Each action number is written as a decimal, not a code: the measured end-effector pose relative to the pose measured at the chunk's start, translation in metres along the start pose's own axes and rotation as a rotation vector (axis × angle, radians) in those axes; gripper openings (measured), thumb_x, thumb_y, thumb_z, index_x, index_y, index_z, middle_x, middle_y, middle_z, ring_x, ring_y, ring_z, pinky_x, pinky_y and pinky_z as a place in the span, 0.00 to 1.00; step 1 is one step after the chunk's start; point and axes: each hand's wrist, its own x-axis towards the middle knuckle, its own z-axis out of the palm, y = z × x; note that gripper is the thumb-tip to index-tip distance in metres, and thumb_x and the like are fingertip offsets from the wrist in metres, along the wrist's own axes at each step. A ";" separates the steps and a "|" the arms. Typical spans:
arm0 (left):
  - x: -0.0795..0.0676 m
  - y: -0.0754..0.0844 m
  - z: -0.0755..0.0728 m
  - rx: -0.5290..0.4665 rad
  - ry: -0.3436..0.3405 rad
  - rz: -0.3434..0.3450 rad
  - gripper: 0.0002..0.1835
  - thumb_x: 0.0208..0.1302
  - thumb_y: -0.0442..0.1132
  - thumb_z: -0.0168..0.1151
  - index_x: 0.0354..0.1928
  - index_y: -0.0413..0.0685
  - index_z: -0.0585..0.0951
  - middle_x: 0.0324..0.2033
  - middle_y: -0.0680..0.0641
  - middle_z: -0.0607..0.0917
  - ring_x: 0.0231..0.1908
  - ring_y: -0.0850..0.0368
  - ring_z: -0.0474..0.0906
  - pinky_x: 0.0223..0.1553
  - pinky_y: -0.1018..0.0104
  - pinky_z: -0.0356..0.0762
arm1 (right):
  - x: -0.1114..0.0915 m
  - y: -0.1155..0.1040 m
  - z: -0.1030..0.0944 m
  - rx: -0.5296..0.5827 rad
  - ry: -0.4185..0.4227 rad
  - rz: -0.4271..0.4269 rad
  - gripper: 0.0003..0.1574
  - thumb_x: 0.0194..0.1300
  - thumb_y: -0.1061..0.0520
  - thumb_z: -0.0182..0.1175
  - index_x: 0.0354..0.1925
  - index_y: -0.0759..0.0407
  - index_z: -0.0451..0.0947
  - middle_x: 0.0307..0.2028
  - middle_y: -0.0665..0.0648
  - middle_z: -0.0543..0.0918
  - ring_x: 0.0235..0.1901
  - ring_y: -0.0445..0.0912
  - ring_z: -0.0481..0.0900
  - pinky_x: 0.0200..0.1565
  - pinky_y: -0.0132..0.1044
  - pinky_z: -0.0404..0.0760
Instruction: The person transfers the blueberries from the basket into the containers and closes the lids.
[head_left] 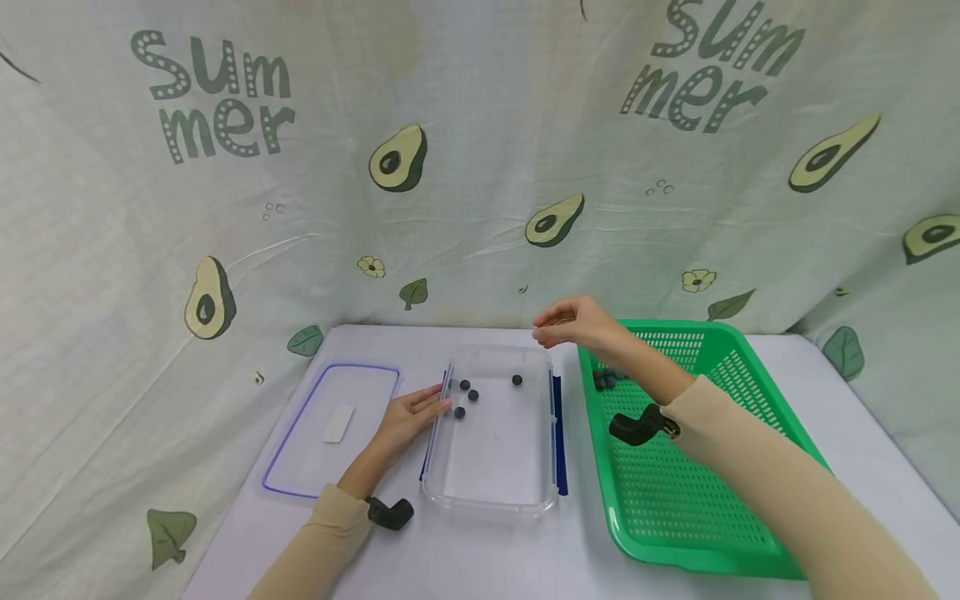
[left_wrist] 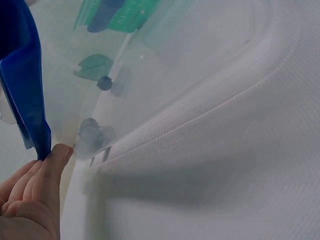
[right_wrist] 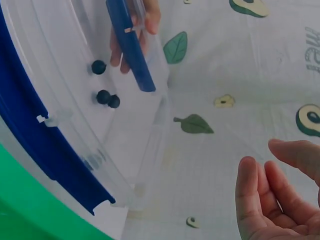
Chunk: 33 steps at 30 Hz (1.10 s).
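A clear plastic container (head_left: 495, 500) with blue side latches stands mid-table, with several blueberries (right_wrist: 99, 67) on its bottom. My left hand (head_left: 408, 421) holds the container's left side. Its thumb overlaps the rim, while the fingers lie along the outer wall, right at the blue latch (left_wrist: 30, 95) in the left wrist view. Above the far right corner of the container is my right hand (head_left: 573, 323), raised. Between its bent fingers and thumb there is a gap with nothing visible in it (right_wrist: 280, 195).
To the right stands a green perforated basket (head_left: 622, 533) with several blueberries (head_left: 603, 380) in its far left part, partly behind the right forearm. At left lies a clear lid (head_left: 300, 458) with a blue seal and a white rectangle (head_left: 339, 423). A printed cloth (head_left: 480, 167) hangs behind the table.
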 end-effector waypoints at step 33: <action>-0.002 0.003 0.002 0.033 0.009 0.001 0.35 0.60 0.47 0.74 0.67 0.43 0.75 0.60 0.41 0.79 0.58 0.54 0.77 0.53 0.69 0.77 | -0.045 0.092 -0.077 0.024 0.172 0.093 0.28 0.68 0.61 0.64 0.57 0.82 0.72 0.40 0.53 0.86 0.40 0.44 0.86 0.48 0.40 0.84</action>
